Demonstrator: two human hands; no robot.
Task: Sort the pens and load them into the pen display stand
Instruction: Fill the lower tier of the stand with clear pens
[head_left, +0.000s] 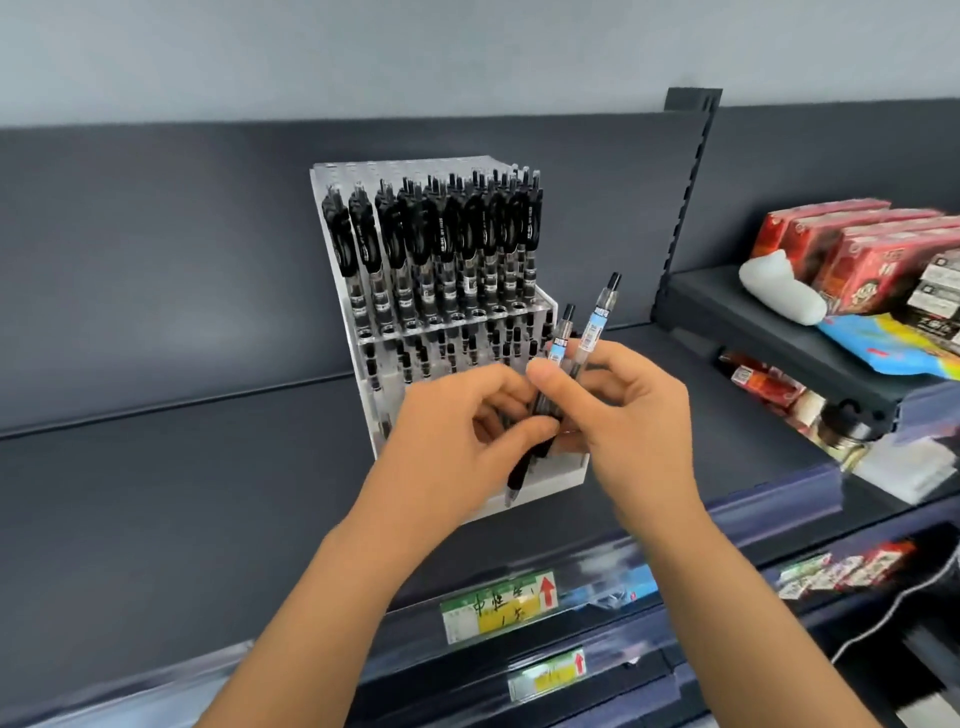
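Note:
A clear acrylic pen display stand (332, 182) sits on a dark shelf, its upper tier packed with several black pens (441, 244). In front of its lower tier, both hands meet over a small bundle of pens. My left hand (457, 421) grips the lower ends of the bundle; a black pen tip (517, 480) pokes out beneath it. My right hand (618, 415) pinches two clear pens with blue labels (592, 325), which point up and to the right. The stand's lower rows are partly hidden behind my hands.
The dark shelf (182, 467) stretches to the left of the stand. At the right, a higher shelf (769, 332) carries red boxes (852, 249), a white packet (779, 286) and colourful packs. Price labels (498, 605) line the shelf's front edge below my arms.

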